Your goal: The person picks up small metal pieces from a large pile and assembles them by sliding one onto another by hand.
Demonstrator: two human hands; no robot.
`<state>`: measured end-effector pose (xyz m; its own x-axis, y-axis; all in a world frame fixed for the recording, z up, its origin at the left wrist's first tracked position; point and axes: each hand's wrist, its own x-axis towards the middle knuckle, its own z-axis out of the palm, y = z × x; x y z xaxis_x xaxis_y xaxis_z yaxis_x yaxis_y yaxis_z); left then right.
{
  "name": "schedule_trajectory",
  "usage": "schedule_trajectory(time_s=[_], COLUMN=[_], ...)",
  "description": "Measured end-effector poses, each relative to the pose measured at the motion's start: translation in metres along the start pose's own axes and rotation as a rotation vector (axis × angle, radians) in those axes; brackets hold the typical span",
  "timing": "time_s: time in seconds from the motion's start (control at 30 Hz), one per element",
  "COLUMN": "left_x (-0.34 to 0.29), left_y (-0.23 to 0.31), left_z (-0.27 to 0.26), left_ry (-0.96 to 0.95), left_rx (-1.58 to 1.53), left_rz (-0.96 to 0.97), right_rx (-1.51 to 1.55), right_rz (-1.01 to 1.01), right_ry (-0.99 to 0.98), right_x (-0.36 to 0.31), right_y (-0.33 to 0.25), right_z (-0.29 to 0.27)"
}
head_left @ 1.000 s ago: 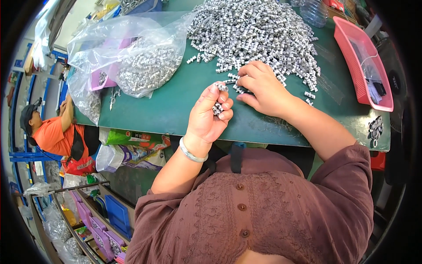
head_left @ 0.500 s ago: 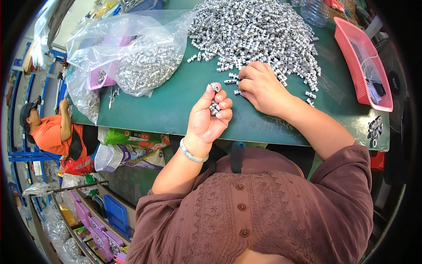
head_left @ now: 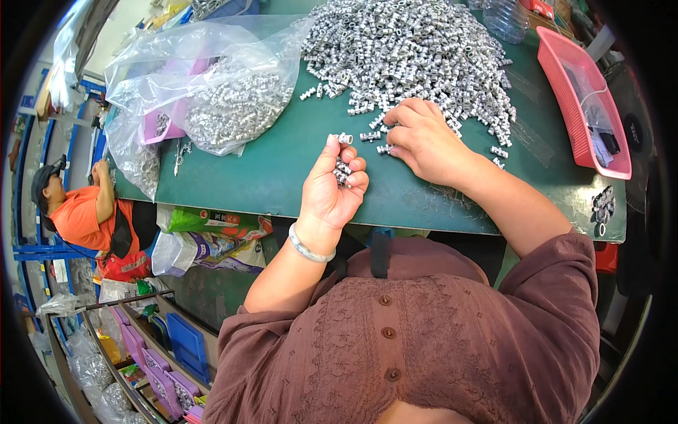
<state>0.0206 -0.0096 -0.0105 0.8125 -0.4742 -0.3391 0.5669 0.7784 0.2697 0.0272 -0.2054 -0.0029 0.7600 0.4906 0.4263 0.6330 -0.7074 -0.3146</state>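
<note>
My left hand point(head_left: 330, 187) is raised over the near edge of the green table, palm up. Its thumb and forefinger pinch a small silver metal fitting point(head_left: 345, 138), and the curled fingers hold more fittings point(head_left: 342, 172) against the palm. My right hand point(head_left: 424, 138) rests at the near side of a big heap of the same fittings point(head_left: 409, 56), fingers bent down toward the tabletop. A few loose fittings point(head_left: 369, 136) lie just left of its fingertips. What its fingers grip, if anything, is hidden beneath them.
A clear plastic bag of metal parts point(head_left: 236, 106) sits on the green table point(head_left: 247, 177) at left, beside a purple tray point(head_left: 152, 128). At right stands a pink basket point(head_left: 565, 92). Small dark parts point(head_left: 602, 205) lie at the right corner. A person in orange point(head_left: 85, 219) works at far left.
The fitting at my left fingertips has turned from end-on to sideways, and that hand has shifted slightly left. My right hand has barely moved; loose fittings beside it have shifted a little.
</note>
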Motion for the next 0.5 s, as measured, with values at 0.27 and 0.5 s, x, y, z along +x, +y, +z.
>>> schedule_trajectory(time_s=[0.27, 0.5], left_x=[-0.0015, -0.0025], left_y=[-0.0026, -0.0013], left_z=[0.0056, 0.0053], left_ry=[0.055, 0.013], left_rx=[-0.005, -0.04], left_rz=[0.013, -0.04], right_rx=[0.105, 0.177], right_rz=[0.017, 0.004], right_ry=[0.081, 0.177], right_x=[0.0025, 0.0037], right_y=[0.0007, -0.0005], right_z=[-0.0013, -0.0024])
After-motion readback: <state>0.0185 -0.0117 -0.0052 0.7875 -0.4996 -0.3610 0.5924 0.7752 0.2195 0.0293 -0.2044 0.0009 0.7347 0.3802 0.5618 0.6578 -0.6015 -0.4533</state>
